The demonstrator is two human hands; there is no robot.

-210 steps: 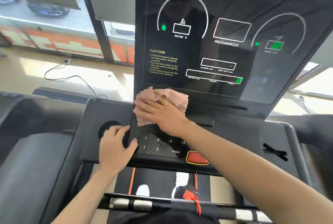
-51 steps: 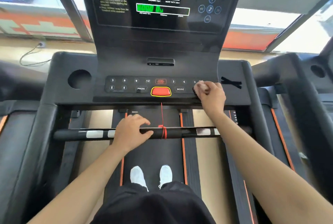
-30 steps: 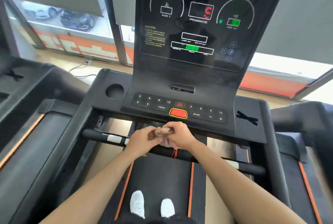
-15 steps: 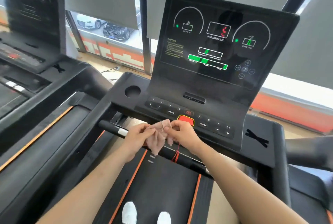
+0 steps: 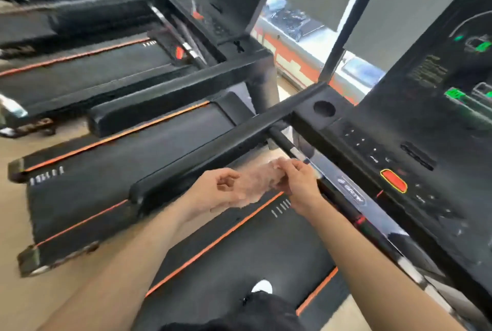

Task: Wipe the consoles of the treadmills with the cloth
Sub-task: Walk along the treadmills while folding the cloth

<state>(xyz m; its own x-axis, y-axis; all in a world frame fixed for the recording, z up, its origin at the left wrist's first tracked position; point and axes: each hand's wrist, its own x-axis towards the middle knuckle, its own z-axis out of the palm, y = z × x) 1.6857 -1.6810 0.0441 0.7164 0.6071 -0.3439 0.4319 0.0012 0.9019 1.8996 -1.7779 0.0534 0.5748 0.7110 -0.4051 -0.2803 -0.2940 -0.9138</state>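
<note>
While half a second ago facing the lit console (image 5: 426,107) squarely, now turned left toward the neighbouring treadmill's console (image 5: 226,3). Pink cloth (image 5: 257,184) stretched between left hand (image 5: 213,192) and right hand (image 5: 300,181), fingers of both pinched on it above the belt. Likely moving on to that next console.

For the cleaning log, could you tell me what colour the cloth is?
Pale pink; the cloth shows, blurred, in the head view, between the left hand and right hand.
</note>
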